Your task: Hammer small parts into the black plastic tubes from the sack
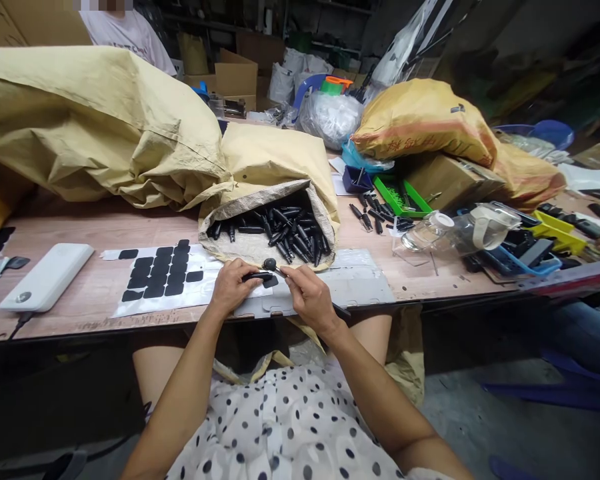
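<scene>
My left hand [231,287] is closed around a dark, elongated black piece [257,276] at the table's front edge. My right hand [311,297] grips a thin-shafted tool with a round black head [269,265]. That head is just above the black piece, and a dark end of the tool sticks out below my right palm. Under both hands lies a grey cardboard sheet [360,277]. Just beyond them, an open paper sack [240,248] lies on its side, full of tapered black plastic parts [300,233]. Left of my left hand, rounded black stickers [155,275] sit in rows on a white backing sheet [125,307].
A white power bank [50,277] with a cable lies at the left. Large filled sacks [105,127] stand behind. To the right are a green tray [403,197], loose black parts, a clear bottle [430,230] and a blue basket [525,263]. Another person [127,37] is across the table.
</scene>
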`<state>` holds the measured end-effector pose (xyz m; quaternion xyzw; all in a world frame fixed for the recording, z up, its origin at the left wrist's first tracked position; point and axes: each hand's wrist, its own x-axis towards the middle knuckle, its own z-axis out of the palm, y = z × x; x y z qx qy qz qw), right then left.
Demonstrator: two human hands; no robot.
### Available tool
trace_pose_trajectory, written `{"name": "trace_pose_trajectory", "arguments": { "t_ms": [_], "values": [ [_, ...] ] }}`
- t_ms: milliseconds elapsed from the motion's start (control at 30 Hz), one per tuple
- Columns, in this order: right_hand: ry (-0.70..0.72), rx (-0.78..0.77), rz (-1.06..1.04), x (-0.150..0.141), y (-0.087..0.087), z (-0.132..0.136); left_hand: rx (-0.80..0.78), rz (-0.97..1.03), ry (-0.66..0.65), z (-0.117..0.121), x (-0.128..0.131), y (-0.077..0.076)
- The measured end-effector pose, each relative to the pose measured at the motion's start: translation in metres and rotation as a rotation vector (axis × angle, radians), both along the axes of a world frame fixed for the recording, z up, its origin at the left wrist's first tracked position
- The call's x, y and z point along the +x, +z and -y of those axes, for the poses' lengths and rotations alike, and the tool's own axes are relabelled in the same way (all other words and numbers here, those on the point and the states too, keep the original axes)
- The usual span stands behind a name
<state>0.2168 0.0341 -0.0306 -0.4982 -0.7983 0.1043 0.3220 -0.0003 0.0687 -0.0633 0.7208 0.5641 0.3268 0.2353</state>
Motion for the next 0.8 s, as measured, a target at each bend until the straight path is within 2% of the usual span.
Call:
{"name": "trace_pose_trajectory", "arguments": {
  "t_ms": [167, 367, 533, 800],
  "values": [
    [-0.019, -0.023, 0.055, 0.001, 0.0, -0.001, -0.003, -0.001, 0.006, 0.0, 0.001, 0.0],
    [0.014, 0.001, -0.001, -0.009, 0.008, -0.006, -0.019, -0.016, 0.005, 0.0, 0.001, 0.003],
    [0.048, -0.042, 0.063, -0.015, 0.002, -0.005, -0.034, -0.065, 0.014, 0.0, 0.002, 0.004],
    [-0.11, 0.054, 0.088, -0.01, -0.006, -0.028, -0.027, -0.043, 0.012, 0.003, 0.003, 0.008]
  ]
}}
